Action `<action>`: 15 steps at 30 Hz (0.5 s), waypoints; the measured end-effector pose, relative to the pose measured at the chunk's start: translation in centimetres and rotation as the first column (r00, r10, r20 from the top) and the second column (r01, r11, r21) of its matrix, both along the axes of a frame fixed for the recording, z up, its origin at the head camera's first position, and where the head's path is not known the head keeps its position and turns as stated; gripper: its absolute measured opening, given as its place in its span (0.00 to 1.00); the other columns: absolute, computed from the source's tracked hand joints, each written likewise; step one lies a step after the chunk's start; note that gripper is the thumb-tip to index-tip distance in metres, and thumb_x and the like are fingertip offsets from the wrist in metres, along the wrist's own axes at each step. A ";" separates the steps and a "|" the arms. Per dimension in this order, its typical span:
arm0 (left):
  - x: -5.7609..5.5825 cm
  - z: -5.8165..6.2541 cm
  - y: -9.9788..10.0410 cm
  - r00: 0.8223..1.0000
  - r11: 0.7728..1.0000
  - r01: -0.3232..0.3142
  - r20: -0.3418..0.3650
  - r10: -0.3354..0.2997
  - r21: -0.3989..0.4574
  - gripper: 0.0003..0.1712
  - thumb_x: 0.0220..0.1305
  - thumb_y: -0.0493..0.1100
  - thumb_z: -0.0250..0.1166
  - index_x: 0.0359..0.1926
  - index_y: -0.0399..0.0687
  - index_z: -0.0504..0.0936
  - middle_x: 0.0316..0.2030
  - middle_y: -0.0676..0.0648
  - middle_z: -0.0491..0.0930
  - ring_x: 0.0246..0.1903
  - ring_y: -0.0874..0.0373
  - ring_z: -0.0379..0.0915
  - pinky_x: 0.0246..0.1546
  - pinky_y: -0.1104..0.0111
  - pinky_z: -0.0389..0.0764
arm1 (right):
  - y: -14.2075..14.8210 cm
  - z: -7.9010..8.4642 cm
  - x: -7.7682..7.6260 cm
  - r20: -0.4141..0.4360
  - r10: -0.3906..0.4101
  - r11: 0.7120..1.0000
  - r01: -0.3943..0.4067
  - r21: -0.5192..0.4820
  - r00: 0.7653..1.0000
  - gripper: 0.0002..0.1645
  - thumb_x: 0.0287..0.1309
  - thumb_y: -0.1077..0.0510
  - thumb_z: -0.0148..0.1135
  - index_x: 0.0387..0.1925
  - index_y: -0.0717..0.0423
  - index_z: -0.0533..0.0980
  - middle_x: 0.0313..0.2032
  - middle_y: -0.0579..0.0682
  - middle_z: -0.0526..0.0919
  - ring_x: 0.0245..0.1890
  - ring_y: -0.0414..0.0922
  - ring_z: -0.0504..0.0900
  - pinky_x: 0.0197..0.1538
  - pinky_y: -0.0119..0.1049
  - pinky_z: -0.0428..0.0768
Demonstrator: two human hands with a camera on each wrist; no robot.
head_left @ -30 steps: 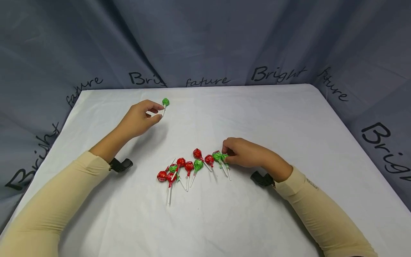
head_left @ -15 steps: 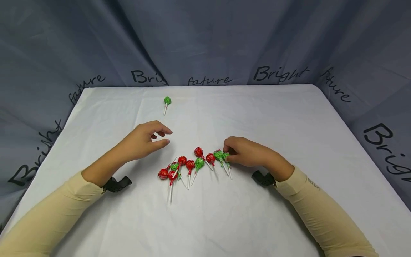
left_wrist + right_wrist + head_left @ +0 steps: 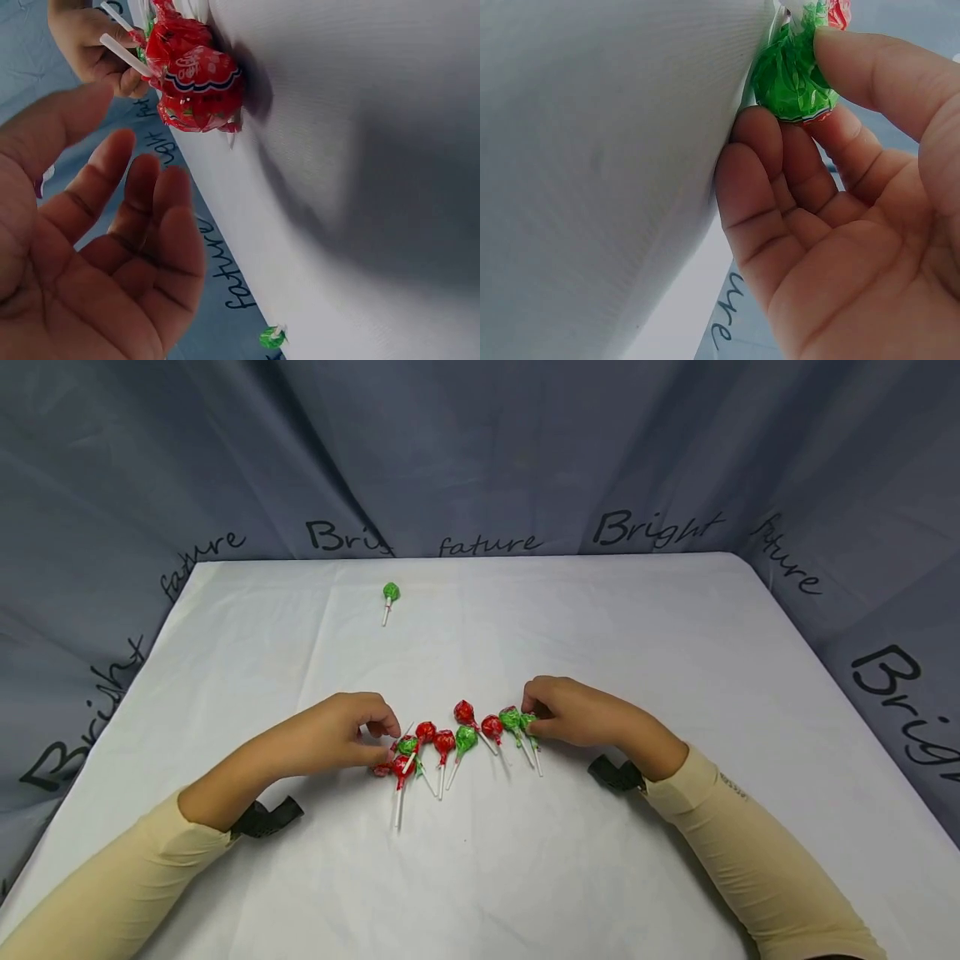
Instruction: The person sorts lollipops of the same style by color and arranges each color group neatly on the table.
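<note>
Red and green lollipops (image 3: pixel 444 742) lie in a loose row on the white worktop (image 3: pixel 465 877). Just beside its left end, the left hand (image 3: pixel 333 739) holds nothing, thumb and fingertips apart; at its right end the right hand (image 3: pixel 577 714) pinches a green lollipop (image 3: pixel 791 79). Beyond, one lone green lollipop (image 3: pixel 391 592) lies set apart; the rest appear left to move. No container shows.

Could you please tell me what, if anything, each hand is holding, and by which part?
The right hand pinches a green lollipop by its wrapped head, close to where the stick begins. The left hand holds nothing.
</note>
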State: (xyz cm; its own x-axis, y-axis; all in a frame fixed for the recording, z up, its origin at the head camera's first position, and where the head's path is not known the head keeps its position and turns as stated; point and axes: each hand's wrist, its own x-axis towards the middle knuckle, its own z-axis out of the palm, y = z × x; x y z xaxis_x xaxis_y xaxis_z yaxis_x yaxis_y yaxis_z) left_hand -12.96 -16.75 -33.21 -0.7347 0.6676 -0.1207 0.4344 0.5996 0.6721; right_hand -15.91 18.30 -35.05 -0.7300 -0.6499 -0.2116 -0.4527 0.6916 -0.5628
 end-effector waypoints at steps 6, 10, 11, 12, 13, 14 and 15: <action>0.4 -0.3 -0.2 0.999 0.999 0.049 0.023 -0.048 -0.021 0.10 0.56 0.38 0.74 0.38 0.51 0.82 0.36 0.54 0.77 0.39 0.55 0.73 0.36 0.68 0.76 | 0.0 0.1 0.0 0.011 -0.003 1.000 0.003 -0.003 1.000 0.08 0.62 0.62 0.66 0.37 0.55 0.73 0.30 0.47 0.71 0.32 0.43 0.69 0.36 0.38 0.70; 0.5 -0.7 -0.1 0.997 0.997 0.071 -0.005 -0.072 -0.039 0.11 0.55 0.36 0.74 0.36 0.52 0.81 0.34 0.55 0.76 0.36 0.57 0.72 0.36 0.68 0.75 | 0.0 0.1 0.0 0.014 -0.007 1.000 0.007 -0.001 1.000 0.08 0.62 0.62 0.66 0.37 0.55 0.73 0.30 0.47 0.71 0.32 0.43 0.69 0.36 0.38 0.70; 0.5 -0.9 -0.1 0.997 0.996 0.075 -0.016 -0.076 -0.045 0.11 0.55 0.36 0.73 0.35 0.52 0.81 0.34 0.56 0.76 0.36 0.58 0.72 0.37 0.68 0.74 | 0.0 0.1 0.0 0.013 -0.008 1.000 0.008 0.001 1.000 0.08 0.62 0.62 0.66 0.37 0.55 0.73 0.30 0.47 0.71 0.32 0.43 0.69 0.36 0.38 0.70; 0.6 -1.0 -0.1 0.997 0.996 0.077 -0.026 -0.079 -0.053 0.11 0.54 0.35 0.73 0.35 0.52 0.81 0.34 0.56 0.75 0.35 0.59 0.72 0.37 0.68 0.74 | 0.0 0.1 0.0 0.012 -0.009 1.000 0.009 0.004 1.000 0.08 0.62 0.62 0.66 0.37 0.55 0.73 0.30 0.47 0.71 0.32 0.43 0.69 0.36 0.38 0.70; 0.6 -1.0 -0.1 0.996 0.995 0.078 -0.033 -0.080 -0.058 0.11 0.54 0.35 0.74 0.35 0.52 0.81 0.33 0.56 0.75 0.35 0.59 0.71 0.37 0.68 0.74 | 0.0 0.1 0.0 0.012 -0.010 1.000 0.010 0.006 1.000 0.08 0.62 0.62 0.66 0.36 0.55 0.73 0.30 0.47 0.71 0.32 0.43 0.69 0.36 0.38 0.70; 0.6 -1.1 -0.2 0.996 0.995 0.077 -0.040 -0.079 -0.062 0.11 0.54 0.35 0.74 0.34 0.53 0.81 0.33 0.57 0.75 0.34 0.60 0.71 0.37 0.68 0.74 | 0.0 0.1 0.0 0.011 -0.009 1.000 0.009 0.008 1.000 0.08 0.62 0.62 0.66 0.36 0.55 0.73 0.30 0.47 0.71 0.32 0.43 0.69 0.36 0.38 0.69; 0.7 -1.2 -0.2 0.996 0.995 0.074 -0.044 -0.077 -0.066 0.11 0.54 0.35 0.74 0.34 0.53 0.81 0.33 0.57 0.75 0.34 0.60 0.71 0.37 0.68 0.74 | 0.0 0.1 0.0 0.011 -0.010 1.000 0.010 0.008 1.000 0.08 0.62 0.62 0.66 0.36 0.55 0.73 0.30 0.47 0.71 0.32 0.43 0.69 0.36 0.38 0.69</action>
State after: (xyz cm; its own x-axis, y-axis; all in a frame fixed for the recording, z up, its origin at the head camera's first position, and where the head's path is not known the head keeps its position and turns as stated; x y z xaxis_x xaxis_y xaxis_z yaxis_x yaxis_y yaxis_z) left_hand -12.31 -16.91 -34.40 -0.6881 0.7136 -0.1319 0.5100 0.6048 0.6116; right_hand -15.92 18.27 -34.95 -0.7339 -0.6409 -0.2251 -0.4396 0.7007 -0.5619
